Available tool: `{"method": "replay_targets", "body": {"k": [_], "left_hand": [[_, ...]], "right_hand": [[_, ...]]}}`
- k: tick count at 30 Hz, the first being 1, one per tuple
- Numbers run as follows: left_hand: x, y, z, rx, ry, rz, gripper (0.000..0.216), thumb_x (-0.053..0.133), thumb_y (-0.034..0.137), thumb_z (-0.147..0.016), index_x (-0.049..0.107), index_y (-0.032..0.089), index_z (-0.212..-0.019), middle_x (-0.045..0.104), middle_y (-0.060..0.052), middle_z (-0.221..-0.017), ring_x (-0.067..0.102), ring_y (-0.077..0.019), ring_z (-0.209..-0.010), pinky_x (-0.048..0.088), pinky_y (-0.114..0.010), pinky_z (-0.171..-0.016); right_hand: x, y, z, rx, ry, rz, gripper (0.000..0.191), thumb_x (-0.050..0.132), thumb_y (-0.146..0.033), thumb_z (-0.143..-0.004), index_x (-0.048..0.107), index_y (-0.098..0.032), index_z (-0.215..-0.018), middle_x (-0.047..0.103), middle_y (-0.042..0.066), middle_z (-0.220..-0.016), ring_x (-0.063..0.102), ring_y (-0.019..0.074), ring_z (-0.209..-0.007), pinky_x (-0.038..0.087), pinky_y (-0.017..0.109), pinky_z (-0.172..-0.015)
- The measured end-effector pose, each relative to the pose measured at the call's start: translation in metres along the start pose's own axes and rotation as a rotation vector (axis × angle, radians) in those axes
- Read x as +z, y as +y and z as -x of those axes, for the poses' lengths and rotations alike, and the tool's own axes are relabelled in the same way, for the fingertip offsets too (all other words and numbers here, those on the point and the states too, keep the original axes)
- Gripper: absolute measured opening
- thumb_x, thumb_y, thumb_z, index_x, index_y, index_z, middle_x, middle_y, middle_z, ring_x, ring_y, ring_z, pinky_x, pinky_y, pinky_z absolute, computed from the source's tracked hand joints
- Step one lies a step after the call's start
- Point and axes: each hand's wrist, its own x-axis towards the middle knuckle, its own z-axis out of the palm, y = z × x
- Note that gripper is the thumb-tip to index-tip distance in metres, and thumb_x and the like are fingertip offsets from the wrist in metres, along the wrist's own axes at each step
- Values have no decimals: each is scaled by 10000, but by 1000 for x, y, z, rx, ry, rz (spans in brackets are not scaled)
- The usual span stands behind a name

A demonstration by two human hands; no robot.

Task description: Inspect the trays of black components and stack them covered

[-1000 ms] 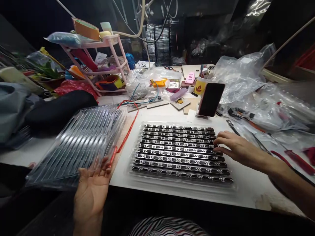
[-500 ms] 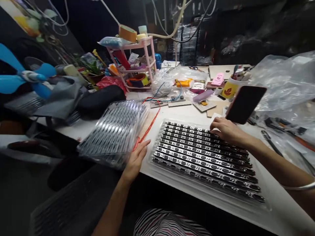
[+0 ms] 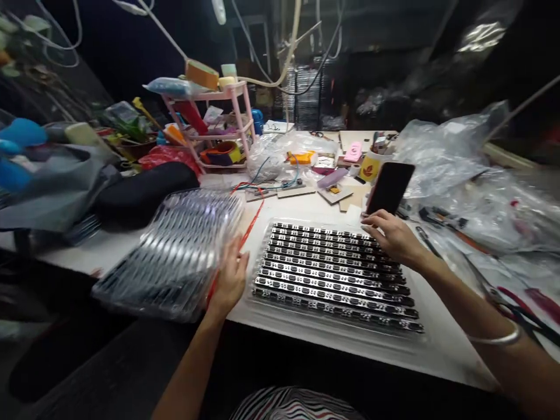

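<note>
A clear plastic tray point(image 3: 433, 344) lies on the white table and holds several long black connector strips point(image 3: 332, 271) in rows. My right hand point(image 3: 391, 236) rests palm down on the far right corner of those strips, fingers spread. To the left sits a stack of empty clear ribbed trays point(image 3: 175, 251), overhanging the table's near edge. My left hand point(image 3: 230, 277) presses against the stack's right side, fingers straight, beside a red cord point(image 3: 247, 230).
A dark phone point(image 3: 389, 188) stands propped behind the strips. Crumpled plastic bags point(image 3: 441, 151) and hand tools point(image 3: 494, 291) cover the right side. A pink shelf rack point(image 3: 219, 122), a black pouch point(image 3: 144, 189), small boards and wires crowd the back and left.
My left hand came up from under the near edge of the stack to its right side. My right hand shifted from the strips' right end toward their far corner. The view swung.
</note>
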Motion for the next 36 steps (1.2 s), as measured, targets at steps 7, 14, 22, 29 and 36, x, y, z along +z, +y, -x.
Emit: {"method": "replay_targets", "body": {"k": [7,14,22,29,36], "left_hand": [[7,-12,-22,-240,-167,189,607,585,564,-770,631,116,-1177,646,-41,-779,540,-148,-631,454,-263,-623],[34,-2,-48,-155,-268,254,460,679,486,-689,716,129,-978,719,-83,-869,639,-227,-838,495,-309,-756],[28,-6,-42,-75,-66,279,523,622,444,-757,652,110,-1158,613,-3,-620,537,-133,-566,421,-243,-528],[28,-5,-38,-40,-43,345,547,604,462,-779,641,99,-1187,415,57,-488,297,-64,-422,223,-219,-418],[26,-5,-35,-34,-24,352,541,598,468,-786,640,114,-1193,454,46,-507,299,-67,-429,237,-224,-427]], "right_hand": [[-2,19,84,435,138,-70,440,356,-444,-888,668,-140,-945,678,129,-890,632,229,-738,478,354,-664],[13,-3,87,526,136,-150,375,361,-410,-883,655,-179,-875,687,83,-750,626,229,-674,431,325,-601],[4,-10,78,481,286,-237,367,381,-423,-891,630,-180,-1004,696,95,-864,633,240,-768,448,344,-681],[5,-11,83,459,356,-275,385,414,-447,-894,624,-183,-1080,693,104,-958,632,253,-868,476,369,-751],[5,-10,82,462,364,-266,386,417,-464,-890,633,-197,-1064,699,94,-939,636,251,-867,482,368,-745]]}}
